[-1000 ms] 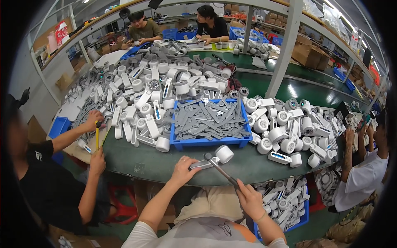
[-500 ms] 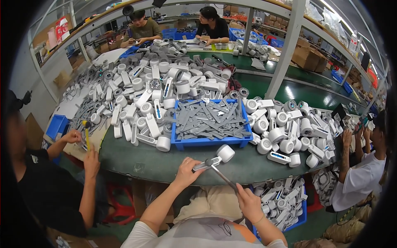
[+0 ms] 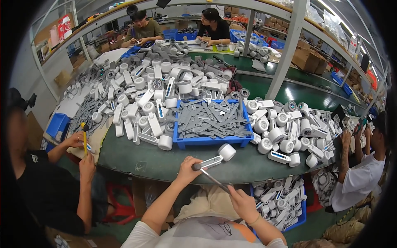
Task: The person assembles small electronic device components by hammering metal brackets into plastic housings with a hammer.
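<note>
My left hand (image 3: 188, 169) is closed around the handle end of a white handheld fan (image 3: 226, 152) and holds it above the near edge of the table. The fan's round head points away to the right. In my right hand (image 3: 245, 202) is the grip of a mallet (image 3: 215, 180) with a metal shaft and a dark round head. The mallet's head is over the handle's end, close to my left fingers; whether it touches the handle I cannot tell. Just beyond the fan stands a blue crate (image 3: 214, 142) heaped with flat grey strips (image 3: 206, 118).
White fans (image 3: 151, 118) lie piled left of the crate, more fans (image 3: 289, 132) to its right. Below the table's edge at right is a blue bin (image 3: 304, 213) of fans. A co-worker at left holds a yellow mallet (image 3: 85, 136); other people sit across and at right.
The mallet's head has moved left along the fan's handle toward my left fingers, and my right hand has shifted slightly down. The co-worker's yellow mallet at left has moved a little lower.
</note>
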`<state>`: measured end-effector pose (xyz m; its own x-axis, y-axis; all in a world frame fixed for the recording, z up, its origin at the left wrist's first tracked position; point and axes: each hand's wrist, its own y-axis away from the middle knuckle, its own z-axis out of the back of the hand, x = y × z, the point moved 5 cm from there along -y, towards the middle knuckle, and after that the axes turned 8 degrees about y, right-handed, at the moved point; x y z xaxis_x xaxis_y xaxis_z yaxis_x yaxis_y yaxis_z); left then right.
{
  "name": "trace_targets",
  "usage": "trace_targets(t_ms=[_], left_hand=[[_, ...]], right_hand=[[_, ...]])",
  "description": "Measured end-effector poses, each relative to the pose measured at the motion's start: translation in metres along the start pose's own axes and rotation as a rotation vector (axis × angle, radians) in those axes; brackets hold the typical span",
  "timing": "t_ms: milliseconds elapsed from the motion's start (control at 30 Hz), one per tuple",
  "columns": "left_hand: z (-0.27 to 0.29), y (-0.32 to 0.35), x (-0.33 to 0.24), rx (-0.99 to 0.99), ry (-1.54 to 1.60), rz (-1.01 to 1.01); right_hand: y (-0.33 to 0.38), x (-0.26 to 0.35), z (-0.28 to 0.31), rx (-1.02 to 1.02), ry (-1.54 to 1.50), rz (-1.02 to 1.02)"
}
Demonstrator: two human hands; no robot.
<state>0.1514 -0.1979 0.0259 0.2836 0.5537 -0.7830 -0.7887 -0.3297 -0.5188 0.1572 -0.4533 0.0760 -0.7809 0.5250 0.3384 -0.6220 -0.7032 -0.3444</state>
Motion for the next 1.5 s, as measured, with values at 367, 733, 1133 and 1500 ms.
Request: trace_targets(t_ms=[367, 733, 1133, 1500], left_hand=[[0.0, 0.006, 0.005, 0.009, -0.091, 0.057], [-0.001, 0.003, 0.003, 0.039, -0.083, 0.144], [-0.003, 0.001, -0.001, 0.048, -0.113, 0.132], [-0.001, -0.001, -0.019, 0.087, -0.273, 0.166]], right_hand=[[0.003, -0.001, 0.0, 0.06, 0.026, -0.008], [0.011, -0.027, 0.001, -0.063, -0.069, -0.1], [0.009, -0.016, 0.0, -0.031, -0.037, -0.055], [0.018, -0.05, 0.01, -0.145, -0.047, -0.186]])
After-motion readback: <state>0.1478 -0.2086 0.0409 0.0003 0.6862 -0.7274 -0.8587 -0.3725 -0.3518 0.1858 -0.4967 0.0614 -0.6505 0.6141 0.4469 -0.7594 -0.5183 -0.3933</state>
